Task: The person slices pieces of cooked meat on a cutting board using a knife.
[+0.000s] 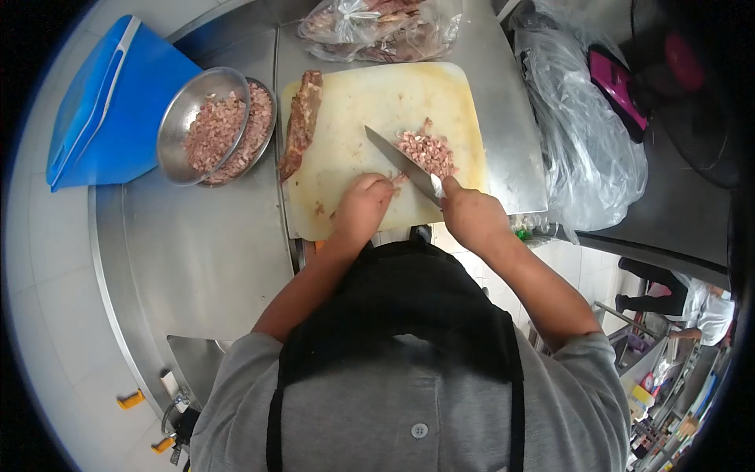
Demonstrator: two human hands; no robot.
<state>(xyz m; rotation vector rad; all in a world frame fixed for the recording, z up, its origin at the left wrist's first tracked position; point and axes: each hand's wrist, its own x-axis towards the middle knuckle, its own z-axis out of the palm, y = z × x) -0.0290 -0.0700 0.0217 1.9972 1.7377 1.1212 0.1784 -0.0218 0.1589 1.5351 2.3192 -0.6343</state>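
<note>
My right hand point(473, 212) is wrapped round the handle of a kitchen knife point(399, 160), whose blade points up and left across the cutting board point(354, 102). A pile of diced meat point(429, 151) lies against the right side of the blade. To the left of the knife my left hand point(364, 203) rests on the board with its fingers curled in. A few meat bits show by its fingertips; what lies under the fingers is hidden. One long piece of meat point(303, 122) lies along the board's left edge.
Left of the board, a metal strainer point(169, 149) and a bowl point(270, 106) hold diced meat. Behind them stands a blue container point(138, 102). Bagged meat point(381, 27) lies beyond the board; plastic bags point(574, 134) and a pink-black device point(617, 86) are at right. Another person point(708, 315) stands far right.
</note>
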